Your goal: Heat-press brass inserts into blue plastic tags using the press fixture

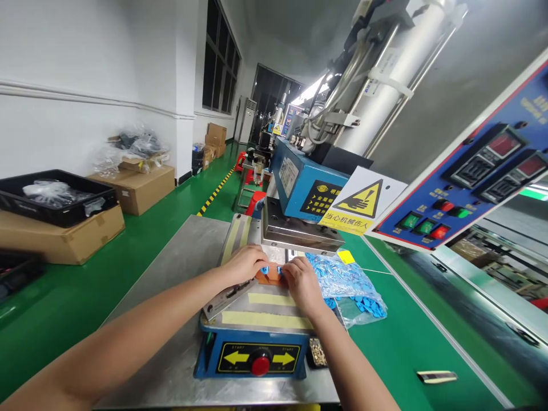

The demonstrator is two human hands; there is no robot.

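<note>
The left hand (246, 264) and right hand (305, 286), each with its grip apparently pinching a small piece, left blue piece (265, 270) and right blue piece (279, 270), meet at the orange block (269, 278), probably to steady both pieces there.

Bag (345, 279) right of press base (252, 337); boxes (137, 185) left.
</note>
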